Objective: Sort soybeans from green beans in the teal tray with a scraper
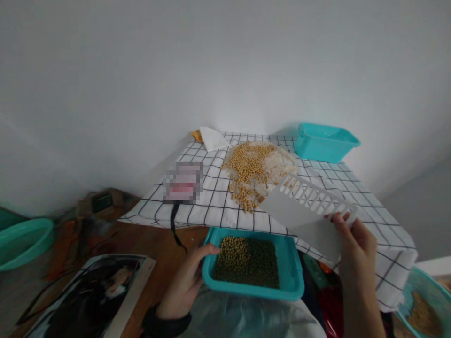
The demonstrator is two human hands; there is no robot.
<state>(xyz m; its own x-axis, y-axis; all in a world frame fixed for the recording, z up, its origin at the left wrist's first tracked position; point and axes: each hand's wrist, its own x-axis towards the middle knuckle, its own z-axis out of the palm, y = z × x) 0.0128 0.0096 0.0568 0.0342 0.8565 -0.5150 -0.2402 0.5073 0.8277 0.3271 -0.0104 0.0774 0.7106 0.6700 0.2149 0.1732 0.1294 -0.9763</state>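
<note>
My left hand (185, 281) grips the left rim of a teal tub (292, 277) that holds yellow soybeans on the left and dark green beans on the right. My right hand (354, 241) is closed on the end of a white slotted plastic scoop (303, 206), held tilted above the tub's right side. Its front edge reaches the pile of soybeans and white grains (255, 169) spread on the checked cloth (211, 202).
An empty teal tub (326, 141) stands at the cloth's far right by the wall. A white paper (213, 138) lies at the far edge. A teal bowl (21, 239) sits at left, another bowl with grain (424, 305) at lower right. A framed picture (91, 295) lies at lower left.
</note>
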